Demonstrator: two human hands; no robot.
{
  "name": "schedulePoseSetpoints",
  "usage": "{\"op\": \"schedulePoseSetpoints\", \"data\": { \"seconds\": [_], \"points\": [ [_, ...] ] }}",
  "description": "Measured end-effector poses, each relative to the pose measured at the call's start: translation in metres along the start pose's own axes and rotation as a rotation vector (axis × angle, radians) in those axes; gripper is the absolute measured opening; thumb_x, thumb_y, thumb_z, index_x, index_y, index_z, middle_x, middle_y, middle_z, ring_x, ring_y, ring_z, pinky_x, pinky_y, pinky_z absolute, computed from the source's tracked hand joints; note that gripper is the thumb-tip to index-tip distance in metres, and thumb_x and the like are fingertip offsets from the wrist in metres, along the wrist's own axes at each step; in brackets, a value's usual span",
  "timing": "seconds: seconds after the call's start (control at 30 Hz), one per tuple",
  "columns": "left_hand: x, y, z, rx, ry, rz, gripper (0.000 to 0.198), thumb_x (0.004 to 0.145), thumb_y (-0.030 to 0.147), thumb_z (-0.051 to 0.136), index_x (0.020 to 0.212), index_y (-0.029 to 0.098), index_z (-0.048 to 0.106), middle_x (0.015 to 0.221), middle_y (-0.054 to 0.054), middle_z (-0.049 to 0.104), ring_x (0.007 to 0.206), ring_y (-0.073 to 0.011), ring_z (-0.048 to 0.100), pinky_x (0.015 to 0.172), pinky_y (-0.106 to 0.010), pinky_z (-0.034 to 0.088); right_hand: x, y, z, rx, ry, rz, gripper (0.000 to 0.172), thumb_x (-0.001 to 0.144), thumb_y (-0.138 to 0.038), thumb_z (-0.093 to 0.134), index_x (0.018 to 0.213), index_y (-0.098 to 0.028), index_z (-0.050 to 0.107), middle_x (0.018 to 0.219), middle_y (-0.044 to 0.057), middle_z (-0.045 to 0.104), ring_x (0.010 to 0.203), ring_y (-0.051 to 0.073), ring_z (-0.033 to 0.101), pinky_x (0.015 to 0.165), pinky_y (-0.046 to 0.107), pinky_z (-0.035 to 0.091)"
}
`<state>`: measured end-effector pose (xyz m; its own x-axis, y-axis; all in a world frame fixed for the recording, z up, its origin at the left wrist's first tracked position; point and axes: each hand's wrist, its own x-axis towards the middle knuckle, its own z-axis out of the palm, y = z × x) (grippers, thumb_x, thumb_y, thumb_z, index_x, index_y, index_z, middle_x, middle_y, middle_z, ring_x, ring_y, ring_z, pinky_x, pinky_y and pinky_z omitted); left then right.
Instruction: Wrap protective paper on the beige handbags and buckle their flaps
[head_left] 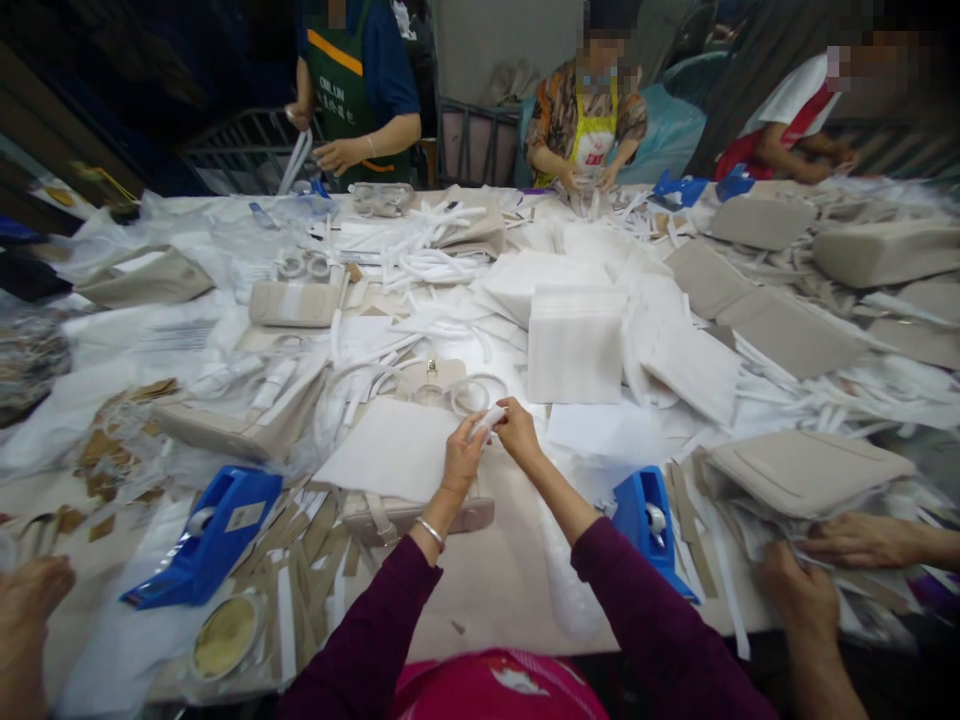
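Observation:
My left hand [462, 456] and my right hand [516, 430] meet above the middle of the table. Between their fingers is a small white strip [489, 419], which looks like rolled or folded soft wrapping; what is inside it, if anything, I cannot tell. Under my left hand lies a beige handbag [375, 520], partly covered by a white foam sheet [390, 450]. Just beyond my fingers are clear round rings [469, 395] and a beige flap with a gold-coloured clasp [432, 367].
Blue tape dispensers stand left [225, 520] and right [645, 500]. Stacked white foam sheets [576, 345] lie ahead. Beige bags [810, 470] and paper strips [300, 590] surround them. A co-worker's hands [840, 560] work at right; another hand [30, 610] is at left. People stand across the table.

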<state>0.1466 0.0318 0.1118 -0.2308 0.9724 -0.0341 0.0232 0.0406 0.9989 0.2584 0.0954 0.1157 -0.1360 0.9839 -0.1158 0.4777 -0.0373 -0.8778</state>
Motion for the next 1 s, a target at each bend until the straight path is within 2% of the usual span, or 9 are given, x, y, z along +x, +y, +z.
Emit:
{"op": "schedulePoseSetpoints", "data": {
  "seconds": [0.1,0.17,0.33,0.43,0.5,0.57,0.63,0.8,1.0],
  "points": [
    [0.0,0.0,0.001,0.083,0.017,0.117,0.034,0.082,0.032,0.056,0.114,0.021,0.062,0.111,-0.007,0.064,0.091,-0.0183,0.06,0.086,-0.03,0.045,0.002,-0.003,0.005,0.001,0.074,-0.001,0.049,0.055,-0.01,0.056,0.102,-0.021,0.051,0.09,0.003,0.062,0.071,0.015,0.056,0.063,0.026,0.043],
    [0.001,-0.001,0.003,0.103,0.035,0.129,0.034,0.082,0.032,0.056,0.114,0.02,0.062,0.112,-0.007,0.064,0.091,-0.0178,0.059,0.086,-0.029,0.044,0.002,-0.004,0.01,0.143,0.077,0.065,0.047,0.052,-0.012,0.056,0.098,-0.022,0.052,0.088,0.001,0.061,0.067,0.014,0.054,0.057,0.025,0.042],
    [0.001,0.0,0.005,-0.077,0.023,-0.092,0.047,0.08,0.041,0.057,0.12,0.016,0.056,0.083,-0.004,0.064,0.063,-0.0119,0.054,0.053,-0.022,0.041,0.0,-0.014,0.021,0.665,0.038,0.329,0.032,0.057,-0.019,0.047,0.089,-0.018,0.052,0.057,-0.005,0.05,0.047,0.011,0.044,0.046,0.024,0.036],
    [-0.001,0.004,0.002,-0.207,0.007,-0.117,0.06,0.078,0.045,0.06,0.131,0.019,0.046,0.087,-0.004,0.063,0.058,-0.0097,0.051,0.049,-0.021,0.039,-0.002,-0.022,0.017,0.741,-0.006,0.344,0.037,0.057,-0.018,0.048,0.093,-0.017,0.055,0.058,-0.004,0.054,0.048,0.011,0.046,0.049,0.025,0.039],
    [-0.002,0.004,-0.001,-0.291,-0.006,-0.141,0.061,0.077,0.047,0.061,0.129,0.019,0.046,0.085,-0.003,0.063,0.053,-0.0082,0.048,0.048,-0.021,0.038,-0.006,-0.022,0.01,0.792,-0.027,0.31,0.042,0.056,-0.017,0.051,0.097,-0.018,0.057,0.072,0.0,0.062,0.06,0.012,0.055,0.057,0.025,0.044],
    [-0.002,0.002,-0.003,-0.366,-0.01,-0.197,0.05,0.076,0.049,0.061,0.112,0.015,0.056,0.076,-0.002,0.06,0.05,-0.0072,0.046,0.046,-0.021,0.036,-0.016,-0.018,0.003,0.804,0.01,0.262,0.045,0.054,-0.015,0.056,0.098,-0.019,0.058,0.092,0.003,0.066,0.078,0.014,0.06,0.068,0.026,0.047],
    [-0.002,-0.002,-0.006,-0.438,-0.005,-0.249,0.041,0.075,0.049,0.062,0.092,0.012,0.058,0.068,-0.001,0.057,0.048,-0.0073,0.047,0.046,-0.021,0.037,-0.031,-0.011,-0.002,0.781,0.03,0.271,0.041,0.053,-0.016,0.062,0.094,-0.018,0.059,0.098,0.006,0.065,0.085,0.016,0.06,0.073,0.028,0.047],
    [0.0,-0.006,-0.007,-0.56,0.008,-0.312,0.038,0.071,0.047,0.066,0.081,0.012,0.056,0.06,0.0,0.055,0.049,-0.0095,0.051,0.051,-0.023,0.041,-0.064,-0.002,0.002,0.684,-0.221,0.336,0.03,0.057,-0.033,0.071,0.079,-0.015,0.061,0.075,0.006,0.067,0.069,0.017,0.06,0.063,0.029,0.044],
    [-0.001,0.0,-0.009,-0.621,0.064,-0.294,0.034,0.069,0.042,0.069,0.081,0.013,0.056,0.068,-0.002,0.06,0.059,-0.0122,0.057,0.062,-0.027,0.046,-0.068,-0.009,0.016,0.592,-0.144,0.321,0.034,0.052,-0.037,0.075,0.072,-0.015,0.059,0.058,-0.001,0.061,0.056,0.012,0.052,0.057,0.025,0.036]
  ]
}}
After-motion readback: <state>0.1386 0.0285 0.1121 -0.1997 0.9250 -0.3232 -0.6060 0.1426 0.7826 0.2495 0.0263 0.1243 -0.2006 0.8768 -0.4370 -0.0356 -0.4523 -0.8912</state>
